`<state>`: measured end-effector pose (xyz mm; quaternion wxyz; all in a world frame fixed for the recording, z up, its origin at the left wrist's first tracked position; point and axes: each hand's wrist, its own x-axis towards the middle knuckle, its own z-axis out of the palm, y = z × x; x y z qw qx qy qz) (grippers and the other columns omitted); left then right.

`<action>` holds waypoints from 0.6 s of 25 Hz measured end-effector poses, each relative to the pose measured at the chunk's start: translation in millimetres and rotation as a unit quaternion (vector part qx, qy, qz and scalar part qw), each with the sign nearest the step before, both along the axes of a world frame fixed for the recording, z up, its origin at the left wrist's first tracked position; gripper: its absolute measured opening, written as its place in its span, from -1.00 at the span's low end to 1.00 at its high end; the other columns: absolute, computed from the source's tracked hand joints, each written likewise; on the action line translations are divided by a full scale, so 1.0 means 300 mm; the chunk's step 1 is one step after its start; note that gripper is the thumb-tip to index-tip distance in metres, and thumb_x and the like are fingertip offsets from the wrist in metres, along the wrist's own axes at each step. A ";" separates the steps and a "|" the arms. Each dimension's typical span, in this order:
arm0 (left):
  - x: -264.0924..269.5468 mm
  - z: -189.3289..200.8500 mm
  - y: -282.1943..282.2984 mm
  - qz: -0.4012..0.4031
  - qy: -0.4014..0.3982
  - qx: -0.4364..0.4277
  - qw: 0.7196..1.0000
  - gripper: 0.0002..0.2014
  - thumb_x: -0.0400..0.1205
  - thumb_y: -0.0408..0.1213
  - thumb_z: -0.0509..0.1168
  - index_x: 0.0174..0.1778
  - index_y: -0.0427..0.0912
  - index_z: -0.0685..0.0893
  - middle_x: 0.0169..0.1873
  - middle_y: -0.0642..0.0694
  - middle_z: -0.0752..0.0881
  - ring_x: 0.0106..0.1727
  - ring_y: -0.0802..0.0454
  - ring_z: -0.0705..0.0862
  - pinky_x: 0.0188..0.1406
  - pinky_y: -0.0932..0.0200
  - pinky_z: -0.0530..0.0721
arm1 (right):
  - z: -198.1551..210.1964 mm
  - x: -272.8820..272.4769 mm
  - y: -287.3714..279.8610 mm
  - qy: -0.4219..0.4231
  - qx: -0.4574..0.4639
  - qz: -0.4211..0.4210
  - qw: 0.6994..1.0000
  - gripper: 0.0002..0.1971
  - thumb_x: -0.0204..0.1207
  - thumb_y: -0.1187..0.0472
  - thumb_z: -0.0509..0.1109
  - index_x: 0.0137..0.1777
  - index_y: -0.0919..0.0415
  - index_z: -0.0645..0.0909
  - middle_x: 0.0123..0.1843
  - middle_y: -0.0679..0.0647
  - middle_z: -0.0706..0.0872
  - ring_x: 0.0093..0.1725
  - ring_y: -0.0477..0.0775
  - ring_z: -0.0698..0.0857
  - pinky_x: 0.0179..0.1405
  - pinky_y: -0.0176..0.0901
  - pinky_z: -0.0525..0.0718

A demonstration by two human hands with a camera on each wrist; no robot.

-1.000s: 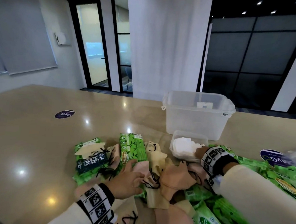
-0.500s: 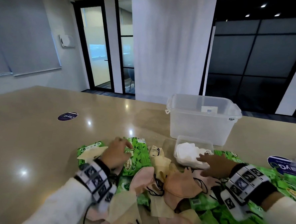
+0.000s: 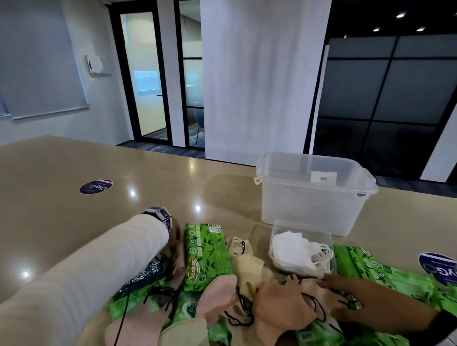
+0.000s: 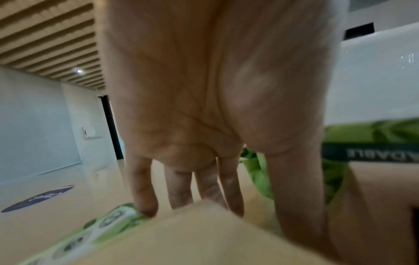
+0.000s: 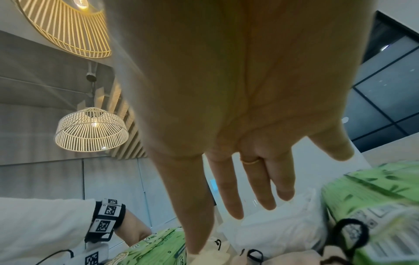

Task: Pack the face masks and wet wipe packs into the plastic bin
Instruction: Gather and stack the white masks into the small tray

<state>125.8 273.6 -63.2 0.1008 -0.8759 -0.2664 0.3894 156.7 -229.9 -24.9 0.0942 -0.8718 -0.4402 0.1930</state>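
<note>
A clear plastic bin point(image 3: 314, 202) stands on the table behind a heap of green wet wipe packs point(image 3: 208, 251) and pink point(image 3: 280, 307) and beige face masks point(image 3: 246, 262). My left hand point(image 3: 176, 236) is mostly hidden behind its white sleeve at the heap's far left. In the left wrist view that left hand point(image 4: 211, 193) points straight down, fingertips point(image 4: 145, 209) touching a green pack point(image 4: 113, 217) behind a beige mask point(image 4: 204, 236). My right hand point(image 3: 348, 295) lies flat over the pink masks, holding nothing. The right wrist view shows the right hand point(image 5: 249, 179) with spread, straight fingers.
A small clear tray point(image 3: 277, 229) of white masks point(image 3: 294, 251) sits just in front of the bin. More green packs point(image 3: 392, 276) spread to the right. Round purple stickers point(image 3: 95, 186) lie on the beige table point(image 3: 45, 215). Black ear loops point(image 3: 161, 294) trail across the heap.
My left hand has moved from the middle of the heap to its far left end. My right hand has drawn back from the white-mask tray to the pink masks.
</note>
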 end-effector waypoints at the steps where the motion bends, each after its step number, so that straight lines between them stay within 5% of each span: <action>1: -0.011 0.005 -0.028 -0.008 0.018 0.016 1.000 -0.47 0.20 0.25 0.38 0.06 0.12 0.74 -0.01 0.13 0.77 -0.09 -0.02 0.72 -0.08 0.07 0.65 | -0.001 0.001 -0.020 0.008 0.007 -0.005 1.000 -0.39 0.55 -0.17 0.33 0.57 -0.24 0.24 0.63 -0.29 0.19 0.54 -0.36 0.23 0.32 -0.64 0.14; 3: -0.025 -0.002 -0.038 -0.038 -0.001 0.038 0.999 -0.62 0.31 0.15 0.40 -0.03 0.07 0.76 -0.08 0.10 0.76 -0.19 -0.01 0.67 -0.21 0.12 0.65 | 0.005 -0.007 -0.046 0.024 0.017 -0.016 0.999 -0.32 0.41 -0.39 0.29 0.53 -0.35 0.23 0.62 -0.37 0.13 0.53 -0.43 0.18 0.36 -0.62 0.12; 6: -0.043 0.048 -0.010 -0.028 -0.096 -0.018 0.995 -0.47 0.11 0.24 0.43 -0.03 0.12 0.80 -0.14 0.13 0.81 -0.09 -0.03 0.78 0.05 -0.03 0.75 | 0.020 -0.007 -0.071 0.041 0.017 -0.027 0.999 -0.12 0.02 -0.69 0.04 0.44 -0.49 0.23 0.56 -0.48 0.13 0.50 -0.49 0.19 0.33 -0.67 0.11; 9: -0.100 0.182 -0.055 0.016 -0.178 -0.145 0.973 -0.56 0.42 -0.04 0.51 0.22 -0.07 0.74 0.10 0.01 0.78 0.13 -0.01 0.74 0.23 0.02 0.68 | 0.031 -0.012 -0.085 0.036 0.017 -0.031 0.999 -0.11 -0.03 -0.73 -0.01 0.40 -0.54 0.24 0.52 -0.53 0.13 0.48 -0.52 0.18 0.30 -0.67 0.11; 12: -0.139 0.286 -0.060 0.037 -0.245 -0.193 0.949 -0.67 0.63 -0.23 0.38 0.30 -0.19 0.65 0.06 -0.02 0.69 0.06 0.08 0.65 -0.22 0.39 0.64 | 0.035 -0.023 -0.083 0.044 0.011 -0.032 0.998 -0.13 -0.03 -0.74 0.02 0.37 -0.56 0.26 0.54 -0.51 0.15 0.49 -0.50 0.20 0.31 -0.64 0.14; 15: -0.166 0.321 -0.027 0.060 -0.293 -0.225 0.927 -0.66 0.63 -0.12 0.38 0.27 -0.16 0.66 -0.10 0.04 0.69 -0.09 0.16 0.62 -0.29 0.36 0.54 | 0.054 -0.038 -0.061 0.051 0.013 -0.030 0.998 -0.17 -0.05 -0.71 0.03 0.32 -0.58 0.23 0.49 -0.52 0.16 0.47 -0.48 0.22 0.21 -0.73 0.18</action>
